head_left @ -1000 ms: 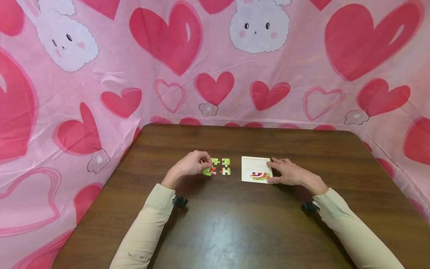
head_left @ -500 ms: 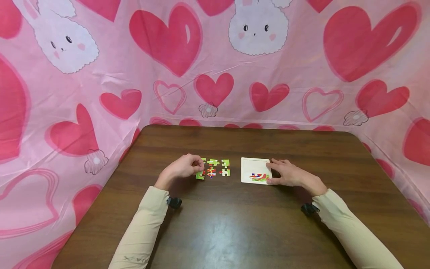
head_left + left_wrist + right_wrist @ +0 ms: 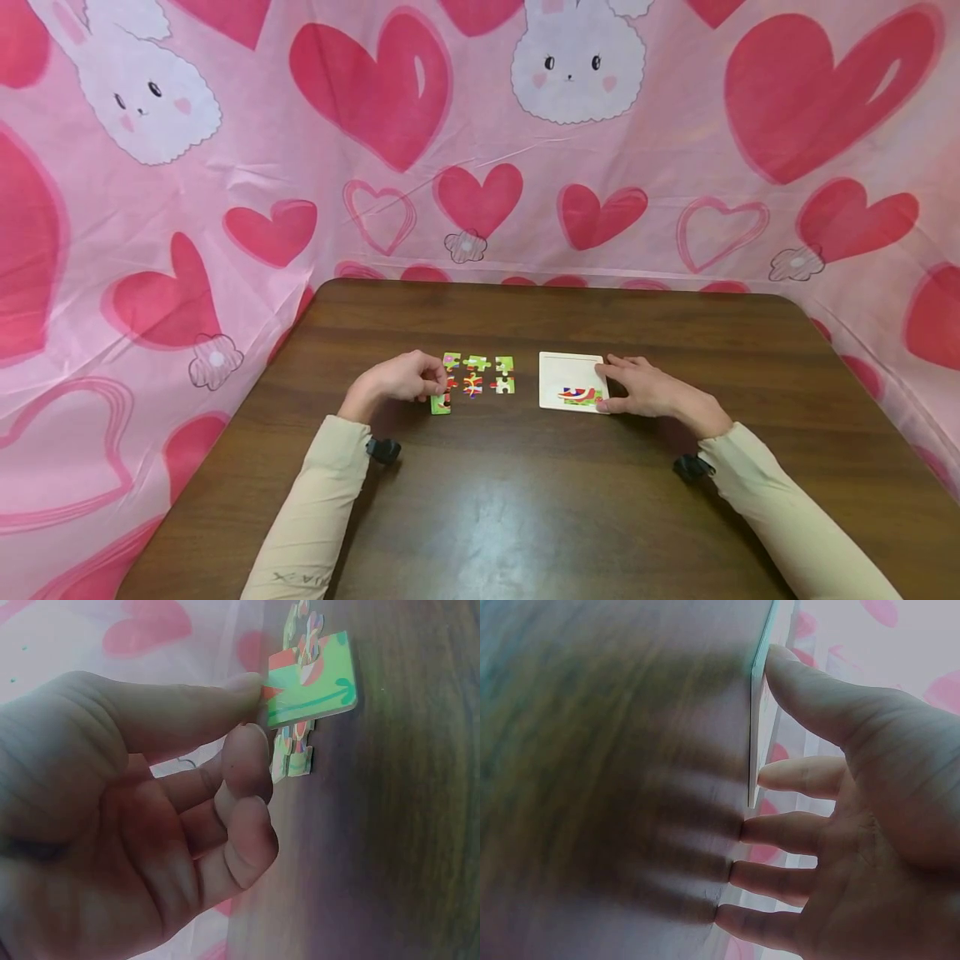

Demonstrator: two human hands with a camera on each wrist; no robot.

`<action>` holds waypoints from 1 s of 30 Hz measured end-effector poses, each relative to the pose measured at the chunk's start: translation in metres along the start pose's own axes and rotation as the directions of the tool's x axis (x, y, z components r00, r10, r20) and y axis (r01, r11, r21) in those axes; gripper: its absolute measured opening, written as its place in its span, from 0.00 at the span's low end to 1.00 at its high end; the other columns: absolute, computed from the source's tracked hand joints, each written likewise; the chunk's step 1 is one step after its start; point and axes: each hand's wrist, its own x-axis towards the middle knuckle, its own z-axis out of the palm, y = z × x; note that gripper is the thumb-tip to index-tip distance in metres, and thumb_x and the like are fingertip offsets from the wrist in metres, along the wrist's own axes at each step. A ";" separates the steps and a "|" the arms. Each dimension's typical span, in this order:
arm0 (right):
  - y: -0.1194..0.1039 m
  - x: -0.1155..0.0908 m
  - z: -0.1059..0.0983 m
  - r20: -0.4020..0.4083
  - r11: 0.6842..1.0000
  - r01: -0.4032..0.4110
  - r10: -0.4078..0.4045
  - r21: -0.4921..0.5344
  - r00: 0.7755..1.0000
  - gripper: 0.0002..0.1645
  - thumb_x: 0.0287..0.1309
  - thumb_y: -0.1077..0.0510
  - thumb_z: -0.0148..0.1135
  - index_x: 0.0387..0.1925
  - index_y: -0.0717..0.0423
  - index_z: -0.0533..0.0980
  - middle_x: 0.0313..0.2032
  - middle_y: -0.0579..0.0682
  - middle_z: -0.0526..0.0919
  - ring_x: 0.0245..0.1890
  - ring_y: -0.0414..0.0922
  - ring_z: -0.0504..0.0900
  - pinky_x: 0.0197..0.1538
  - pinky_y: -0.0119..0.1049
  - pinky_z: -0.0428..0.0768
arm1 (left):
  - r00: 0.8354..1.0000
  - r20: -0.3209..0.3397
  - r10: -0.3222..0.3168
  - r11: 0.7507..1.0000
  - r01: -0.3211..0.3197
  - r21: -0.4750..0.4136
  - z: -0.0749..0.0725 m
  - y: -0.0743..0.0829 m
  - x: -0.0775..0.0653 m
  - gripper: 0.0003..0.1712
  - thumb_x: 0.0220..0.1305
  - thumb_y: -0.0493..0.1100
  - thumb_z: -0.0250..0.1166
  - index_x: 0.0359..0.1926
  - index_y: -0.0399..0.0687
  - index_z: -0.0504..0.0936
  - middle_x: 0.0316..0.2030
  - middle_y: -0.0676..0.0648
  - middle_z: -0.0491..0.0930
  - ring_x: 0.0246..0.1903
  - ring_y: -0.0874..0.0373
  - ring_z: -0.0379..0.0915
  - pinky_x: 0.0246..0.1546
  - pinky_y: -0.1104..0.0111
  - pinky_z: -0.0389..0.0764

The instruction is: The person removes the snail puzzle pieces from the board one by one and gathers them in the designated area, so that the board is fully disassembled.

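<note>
My left hand [image 3: 405, 377] pinches a green jigsaw piece [image 3: 319, 682] between thumb and index finger, its other fingers curled loosely. In the left wrist view the piece is tilted, with a leaf print and square outer corner showing. Just beyond it, several loose jigsaw pieces [image 3: 477, 363] lie in two rows on the table, the nearer left one partly covered by the hand. A white square puzzle tray [image 3: 562, 371] lies to their right, with joined pieces [image 3: 579, 396] in its lower right corner. My right hand [image 3: 648, 387] rests along the tray's right edge, thumb and fingers extended and spread.
The brown wooden table [image 3: 495, 492] has rounded far corners. A pink curtain [image 3: 465, 117] with hearts and rabbits hangs behind it and at the sides. Each wrist carries a small black camera [image 3: 385, 451].
My left hand has moved left and slightly toward me with the green jigsaw piece, uncovering more of the loose pieces. The right hand and the tray have stayed in place.
</note>
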 end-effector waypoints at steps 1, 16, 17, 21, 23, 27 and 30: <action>0.000 0.000 0.000 -0.001 1.000 0.001 -0.001 0.001 1.000 0.51 0.55 0.34 0.64 0.72 0.57 0.62 0.73 0.68 0.54 0.70 0.69 0.53 0.64 0.69 0.61 | 1.000 0.007 -0.010 1.000 0.010 -0.001 0.000 0.000 0.000 0.06 0.65 0.35 0.63 0.30 0.46 0.81 0.23 0.51 0.75 0.22 0.58 0.70 0.25 0.68 0.72; 0.002 0.001 0.003 -0.006 1.000 0.005 -0.005 -0.005 1.000 0.52 0.55 0.33 0.64 0.72 0.56 0.61 0.73 0.67 0.54 0.70 0.69 0.53 0.64 0.69 0.61 | 0.993 0.068 -0.094 0.995 0.095 -0.014 0.003 -0.001 -0.002 0.04 0.64 0.36 0.64 0.31 0.45 0.80 0.23 0.51 0.73 0.22 0.58 0.67 0.24 0.69 0.68; 0.001 0.001 0.003 -0.004 1.000 0.004 -0.004 -0.005 1.000 0.52 0.55 0.33 0.64 0.72 0.56 0.61 0.73 0.67 0.54 0.70 0.69 0.53 0.64 0.69 0.61 | 0.993 0.058 -0.098 0.995 0.099 -0.013 0.003 -0.001 -0.003 0.04 0.64 0.37 0.65 0.31 0.46 0.80 0.23 0.51 0.73 0.22 0.58 0.67 0.24 0.68 0.69; 0.000 0.001 0.002 -0.004 1.000 0.006 -0.006 -0.007 1.000 0.52 0.55 0.33 0.64 0.72 0.56 0.61 0.73 0.67 0.54 0.70 0.69 0.54 0.64 0.69 0.61 | 0.995 -0.005 -0.097 0.995 0.097 0.011 0.002 0.000 -0.002 0.05 0.64 0.42 0.66 0.32 0.48 0.81 0.24 0.51 0.75 0.22 0.58 0.69 0.24 0.68 0.71; 0.000 0.001 0.002 -0.001 1.000 0.004 -0.004 -0.004 1.000 0.52 0.55 0.33 0.64 0.72 0.56 0.61 0.74 0.67 0.54 0.70 0.69 0.54 0.64 0.69 0.61 | 0.996 -0.026 -0.087 0.996 0.087 0.014 0.002 0.004 0.000 0.06 0.65 0.44 0.66 0.34 0.47 0.82 0.24 0.50 0.76 0.22 0.58 0.70 0.25 0.67 0.72; 0.001 0.001 0.002 0.005 1.000 -0.009 0.009 0.006 1.000 0.52 0.55 0.33 0.64 0.72 0.56 0.60 0.74 0.67 0.53 0.71 0.69 0.53 0.64 0.70 0.60 | 0.997 -0.051 -0.051 0.998 0.052 0.028 0.001 0.014 0.006 0.08 0.66 0.45 0.65 0.39 0.45 0.81 0.27 0.46 0.79 0.22 0.57 0.72 0.26 0.67 0.72; 0.001 0.001 0.002 0.005 1.000 -0.015 0.015 0.005 1.000 0.52 0.55 0.33 0.64 0.73 0.56 0.60 0.74 0.67 0.53 0.70 0.69 0.53 0.63 0.70 0.60 | 0.997 -0.080 -0.022 0.999 0.025 0.031 0.004 0.024 0.013 0.14 0.66 0.46 0.65 0.47 0.44 0.77 0.31 0.43 0.81 0.24 0.56 0.76 0.28 0.67 0.74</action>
